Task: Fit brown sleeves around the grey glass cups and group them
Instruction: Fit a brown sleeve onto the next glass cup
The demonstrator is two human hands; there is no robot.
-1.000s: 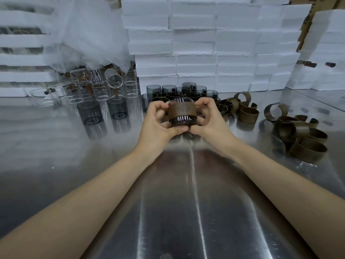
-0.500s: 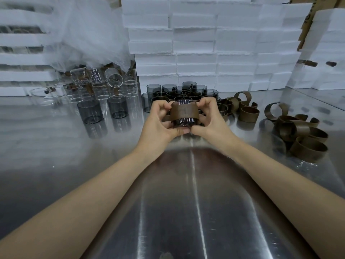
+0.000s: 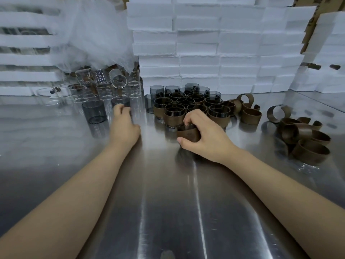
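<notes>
— Where does this one go?
— On the steel counter (image 3: 168,202), with the group of sleeved cups (image 3: 188,106) at twelve o'clock. My right grip (image 3: 205,133) is wrapped round the sleeved cup (image 3: 187,135), just at the group's near edge. I'd set it upright against the front row, low and slow, so glass doesn't knock glass.
— And around it?
— Stacked white foam boxes (image 3: 205,53) wall off the back. Loose brown sleeves (image 3: 306,144) lie heaped at two o'clock, and clear glasses (image 3: 104,88) stand at eleven. A bare grey cup (image 3: 94,114) stands at ten. My left grip (image 3: 124,124) is at a second grey cup (image 3: 120,101), fingers curled, though I can't tell whether it has hold. Nothing seems to block the placing.
</notes>
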